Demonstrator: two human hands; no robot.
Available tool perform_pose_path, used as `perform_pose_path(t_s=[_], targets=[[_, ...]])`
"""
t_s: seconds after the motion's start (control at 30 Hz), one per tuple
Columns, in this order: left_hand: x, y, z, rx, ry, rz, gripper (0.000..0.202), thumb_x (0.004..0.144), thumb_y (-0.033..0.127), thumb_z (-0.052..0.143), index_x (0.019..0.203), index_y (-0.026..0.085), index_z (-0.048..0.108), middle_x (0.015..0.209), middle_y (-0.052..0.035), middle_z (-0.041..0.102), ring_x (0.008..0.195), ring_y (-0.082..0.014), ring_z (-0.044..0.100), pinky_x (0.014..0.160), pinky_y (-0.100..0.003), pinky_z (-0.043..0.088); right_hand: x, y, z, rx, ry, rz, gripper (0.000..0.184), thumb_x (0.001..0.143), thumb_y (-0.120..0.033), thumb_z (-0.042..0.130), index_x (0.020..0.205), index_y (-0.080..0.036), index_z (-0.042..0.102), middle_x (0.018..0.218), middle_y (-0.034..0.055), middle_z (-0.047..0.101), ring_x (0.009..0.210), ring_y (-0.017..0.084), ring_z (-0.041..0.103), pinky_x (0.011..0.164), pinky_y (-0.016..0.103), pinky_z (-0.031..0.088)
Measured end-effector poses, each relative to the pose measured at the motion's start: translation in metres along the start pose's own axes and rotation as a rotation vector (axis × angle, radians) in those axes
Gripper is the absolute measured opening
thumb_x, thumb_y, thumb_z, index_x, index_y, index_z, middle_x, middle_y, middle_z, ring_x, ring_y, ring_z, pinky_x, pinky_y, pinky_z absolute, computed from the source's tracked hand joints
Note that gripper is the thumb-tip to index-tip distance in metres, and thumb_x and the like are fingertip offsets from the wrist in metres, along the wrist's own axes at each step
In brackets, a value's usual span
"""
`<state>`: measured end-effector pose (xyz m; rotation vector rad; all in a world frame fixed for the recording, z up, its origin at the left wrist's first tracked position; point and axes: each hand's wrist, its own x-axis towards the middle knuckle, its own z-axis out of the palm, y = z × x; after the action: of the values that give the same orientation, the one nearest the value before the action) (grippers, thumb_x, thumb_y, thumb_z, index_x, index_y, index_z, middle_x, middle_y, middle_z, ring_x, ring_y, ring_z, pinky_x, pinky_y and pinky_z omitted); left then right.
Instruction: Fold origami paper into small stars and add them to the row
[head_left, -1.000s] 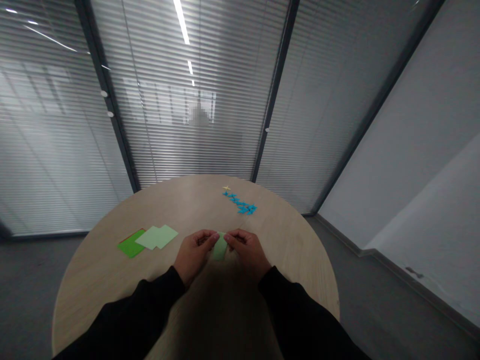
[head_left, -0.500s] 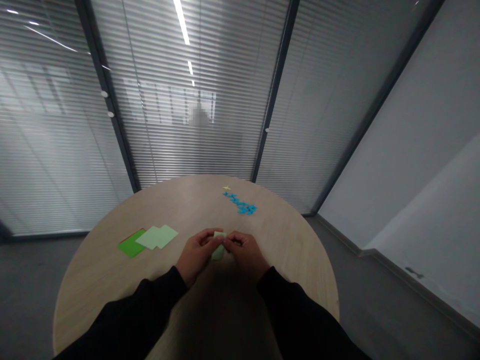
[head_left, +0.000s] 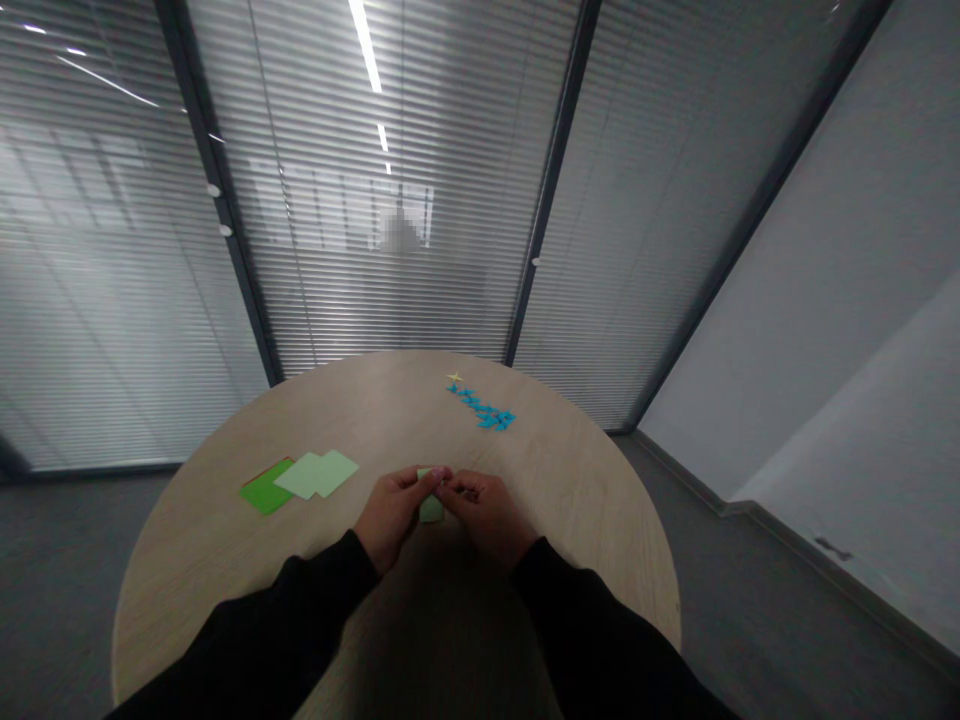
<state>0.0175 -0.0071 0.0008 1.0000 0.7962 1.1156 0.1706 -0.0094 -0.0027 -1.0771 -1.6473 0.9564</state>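
Note:
Both of my hands meet over the middle of a round wooden table (head_left: 570, 500). My left hand (head_left: 391, 512) and my right hand (head_left: 484, 510) pinch a small pale green piece of paper (head_left: 430, 506) between their fingertips. The paper is folded narrow and mostly hidden by the fingers. Both arms wear black sleeves.
Left of my hands lie a few overlapping paper squares, pale green (head_left: 316, 473) on top of a bright green one (head_left: 265, 492). Farther back on the right is a row of several small blue folded paper pieces (head_left: 482, 409) with a yellow one (head_left: 454, 377). Glass walls with blinds stand behind.
My hands have drawn closer together and the visible part of the pale green paper has shrunk as it is folded smaller. The view shifted slightly.

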Motion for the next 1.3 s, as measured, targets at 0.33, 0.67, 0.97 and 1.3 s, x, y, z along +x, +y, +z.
perform_pose_path(t_s=[0.33, 0.67, 0.97, 1.3], targets=[[0.012, 0.019, -0.016, -0.074, 0.279, 0.129, 0.034, 0.075, 0.049, 0.075, 0.091, 0.019, 0.072, 0.097, -0.0076, 0.075, 0.084, -0.0185, 0.068, 0.071, -0.028, 0.053, -0.001, 0.004, 0.001, -0.136, -0.046, 0.043, 0.024, 0.085, -0.036, 0.067, 0.072, -0.017, 0.071, 0.066, 0.0011, 0.065, 0.061, 0.014, 0.056, 0.061, 0.027, 0.042], [0.006, 0.007, -0.006, -0.176, 0.133, -0.012, 0.04, 0.08, 0.051, 0.074, 0.101, 0.017, 0.069, 0.092, -0.0057, 0.073, 0.077, -0.0161, 0.066, 0.072, -0.029, 0.053, 0.0, 0.004, 0.011, 0.143, -0.023, 0.066, 0.031, 0.086, -0.047, 0.065, 0.083, -0.017, 0.068, 0.068, -0.0001, 0.059, 0.061, 0.013, 0.051, 0.059, 0.026, 0.041], [0.001, 0.006, -0.009, -0.208, -0.068, -0.023, 0.04, 0.082, 0.048, 0.075, 0.101, 0.013, 0.07, 0.107, -0.0114, 0.072, 0.094, -0.019, 0.064, 0.082, -0.029, 0.053, 0.001, 0.002, 0.007, 0.458, -0.044, 0.18, 0.039, 0.081, -0.055, 0.07, 0.078, -0.017, 0.061, 0.068, -0.0017, 0.053, 0.059, 0.012, 0.046, 0.058, 0.026, 0.037], [0.0, 0.003, -0.011, -0.223, -0.068, -0.022, 0.04, 0.08, 0.049, 0.076, 0.098, 0.014, 0.071, 0.1, -0.0087, 0.071, 0.085, -0.0169, 0.065, 0.077, -0.028, 0.054, 0.0, 0.002, 0.009, 0.522, -0.09, 0.209, 0.039, 0.082, -0.055, 0.071, 0.077, -0.018, 0.06, 0.07, -0.0017, 0.053, 0.059, 0.011, 0.046, 0.058, 0.026, 0.036]])
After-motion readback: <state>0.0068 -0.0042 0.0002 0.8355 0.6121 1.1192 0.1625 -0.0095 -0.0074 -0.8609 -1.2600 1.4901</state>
